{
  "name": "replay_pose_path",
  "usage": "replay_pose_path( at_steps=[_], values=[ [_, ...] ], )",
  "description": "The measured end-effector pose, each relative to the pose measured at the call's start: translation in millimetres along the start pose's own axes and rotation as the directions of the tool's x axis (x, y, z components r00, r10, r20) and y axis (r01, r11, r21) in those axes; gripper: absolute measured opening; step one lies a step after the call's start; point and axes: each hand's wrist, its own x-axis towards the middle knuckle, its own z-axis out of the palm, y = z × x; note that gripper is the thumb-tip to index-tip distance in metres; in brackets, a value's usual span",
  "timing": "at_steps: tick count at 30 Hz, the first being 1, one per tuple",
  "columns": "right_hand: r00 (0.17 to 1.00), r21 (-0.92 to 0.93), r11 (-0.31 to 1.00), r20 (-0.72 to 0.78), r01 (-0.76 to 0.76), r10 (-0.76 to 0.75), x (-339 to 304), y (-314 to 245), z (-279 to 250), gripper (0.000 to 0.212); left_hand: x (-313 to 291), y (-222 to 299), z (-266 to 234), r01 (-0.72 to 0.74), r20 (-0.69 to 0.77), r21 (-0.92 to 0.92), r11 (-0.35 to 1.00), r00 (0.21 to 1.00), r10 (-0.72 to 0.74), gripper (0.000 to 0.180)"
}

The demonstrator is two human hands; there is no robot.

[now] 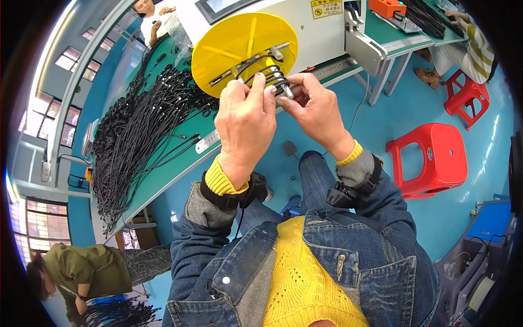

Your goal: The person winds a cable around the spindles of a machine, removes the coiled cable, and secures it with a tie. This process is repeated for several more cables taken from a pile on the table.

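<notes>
A loop of black cable is wound in several turns around posts on the yellow round plate of a white machine. My left hand has its fingers closed at the near left side of the coil, pressed against the cable. On the other side my right hand pinches the coil near a silver end piece; whether that is a connector or the tip of a post I cannot tell. My palms and finger undersides are hidden.
Left of the plate, a big heap of black cables covers the green table, with a metal ruler at its edge. Red stools stand right. Other people work nearby. An orange device sits at the far right.
</notes>
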Motion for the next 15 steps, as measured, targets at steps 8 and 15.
replay_pose_path(
  at_steps=[8,15],
  values=[
    [0.977,0.080,0.996,0.214,-0.040,0.022,37.2,28.7,-8.5,0.075,2.9,-25.9,3.7,0.070,0.164,-0.065,0.995,0.985,-0.059,0.049],
    [0.953,0.273,0.962,0.293,-0.005,-0.078,44.2,46.1,-1.6,0.076,4.6,-31.9,9.9,0.112,0.175,-0.265,0.958,0.982,-0.067,0.044]
  ],
)
